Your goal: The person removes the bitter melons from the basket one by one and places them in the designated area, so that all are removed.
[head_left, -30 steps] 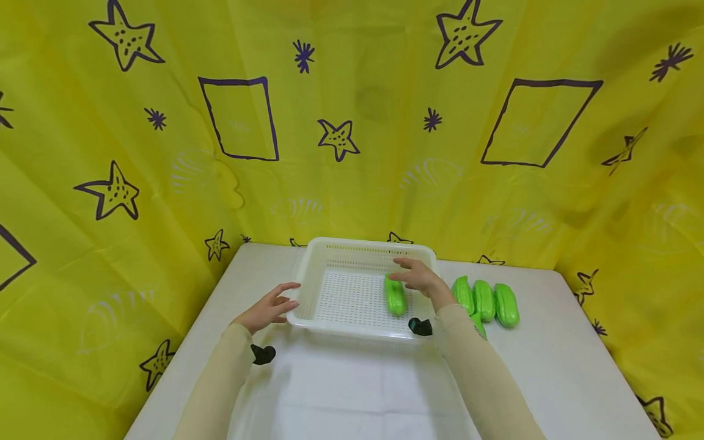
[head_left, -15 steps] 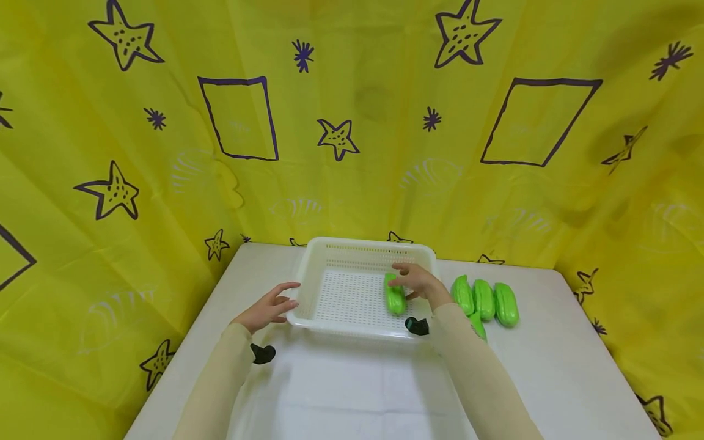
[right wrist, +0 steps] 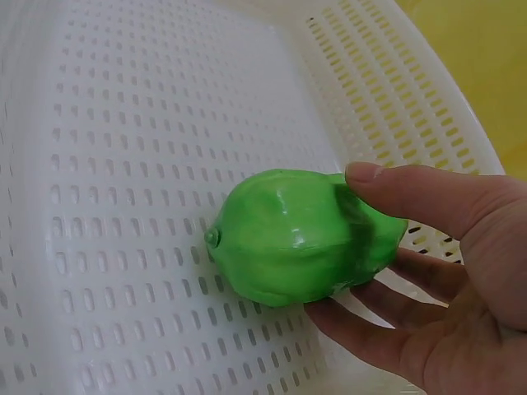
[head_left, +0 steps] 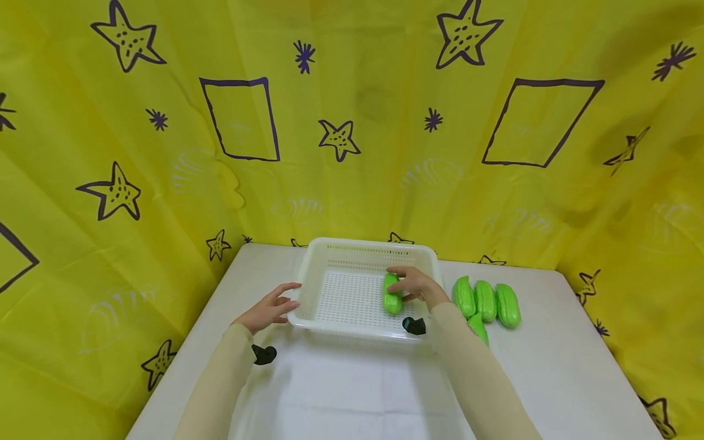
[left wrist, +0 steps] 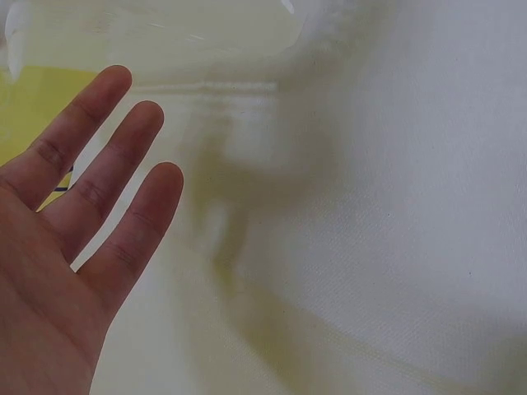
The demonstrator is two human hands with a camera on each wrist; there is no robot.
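Note:
A white perforated plastic basket (head_left: pixel 330 329) stands toward the back of the table. Inside it, near its right end, lies a glossy green ridged fruit (head_left: pixel 392 303). My right hand (head_left: pixel 420 285) reaches over the right part of the basket and grips this fruit. In the right wrist view the thumb lies along one side of the green fruit (right wrist: pixel 284 239) and the fingers curl under the other; a small nub marks its far end. My left hand (head_left: pixel 267 310) is at the basket's left rim, fingertips right at the edge. In the left wrist view the left hand (left wrist: pixel 58 255) shows straight, spread fingers.
Several more green fruits (head_left: pixel 484 300) lie close together on the table right of the basket, partly behind the right forearm. A white cloth covers the table (head_left: pixel 352 385). Yellow patterned curtains (head_left: pixel 379 183) rise at the back and on both sides.
My right hand has lowered from above the green fruit and closed its fingers around it. The fruit has shifted slightly left. The left hand and basket stay in place.

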